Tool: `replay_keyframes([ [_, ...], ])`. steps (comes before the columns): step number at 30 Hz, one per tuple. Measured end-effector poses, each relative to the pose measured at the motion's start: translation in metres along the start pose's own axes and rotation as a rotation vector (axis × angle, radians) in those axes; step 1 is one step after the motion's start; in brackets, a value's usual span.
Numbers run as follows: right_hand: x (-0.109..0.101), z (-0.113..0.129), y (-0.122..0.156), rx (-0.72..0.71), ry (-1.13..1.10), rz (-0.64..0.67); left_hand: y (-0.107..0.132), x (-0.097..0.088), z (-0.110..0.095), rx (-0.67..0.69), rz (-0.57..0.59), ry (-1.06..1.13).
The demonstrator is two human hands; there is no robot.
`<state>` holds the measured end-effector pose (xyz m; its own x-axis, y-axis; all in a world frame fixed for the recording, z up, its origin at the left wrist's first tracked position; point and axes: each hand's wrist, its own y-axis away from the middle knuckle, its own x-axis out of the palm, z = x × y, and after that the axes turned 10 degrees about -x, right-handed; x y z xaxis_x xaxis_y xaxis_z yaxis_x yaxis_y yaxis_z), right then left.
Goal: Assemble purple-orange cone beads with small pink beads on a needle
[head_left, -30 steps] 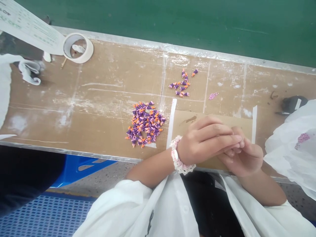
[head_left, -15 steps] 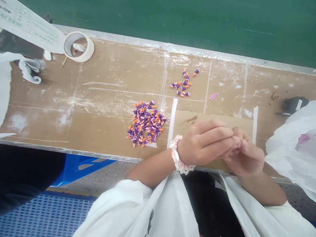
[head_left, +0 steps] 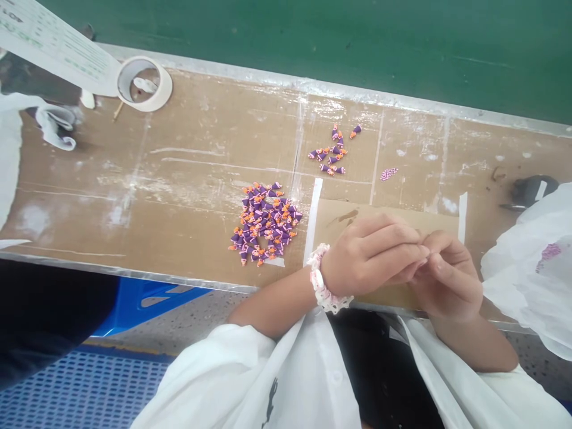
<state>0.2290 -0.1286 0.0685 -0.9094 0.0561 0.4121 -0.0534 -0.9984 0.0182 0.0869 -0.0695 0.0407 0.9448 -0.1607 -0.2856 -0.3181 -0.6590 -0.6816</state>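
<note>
My left hand (head_left: 373, 253), with a white and pink scrunchie (head_left: 324, 280) at its wrist, is closed with its fingers pinched together. Its fingertips meet those of my right hand (head_left: 449, 274), which is curled and pinching too. Whatever lies between the fingertips is hidden. Both hands are above a brown cardboard sheet (head_left: 339, 217) held down by white tape strips. Left of the sheet lies a pile of tiny purple and orange figurines (head_left: 266, 223). Beyond it is a smaller group of the same figurines (head_left: 333, 152), beside a little cluster of pink-and-white bits (head_left: 388, 174).
At the far left stand a roll of masking tape (head_left: 165, 86) and a printed sheet (head_left: 58, 50). On the right are a black tape dispenser or similar dark object (head_left: 529, 189) and crumpled white paper (head_left: 513, 262) with pink bits on it. A blue stool (head_left: 120, 304) is below the table edge.
My right hand has shifted slightly to the right, and its thumb and fingers have opened a little. My left hand keeps nearly the same place. The figurines lie as before.
</note>
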Motion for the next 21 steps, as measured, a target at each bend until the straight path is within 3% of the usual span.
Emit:
replay_keyframes([
  [8, 0.0051, 0.0011, -0.002, 0.082, -0.124, 0.025, -0.0016, -0.0033, 0.0022, -0.179, 0.052, 0.216],
  [21, 0.0064, 0.0022, -0.0035, 0.093, -0.114, 0.008, -0.002, -0.0042, 0.004, -0.175, 0.073, 0.226],
])
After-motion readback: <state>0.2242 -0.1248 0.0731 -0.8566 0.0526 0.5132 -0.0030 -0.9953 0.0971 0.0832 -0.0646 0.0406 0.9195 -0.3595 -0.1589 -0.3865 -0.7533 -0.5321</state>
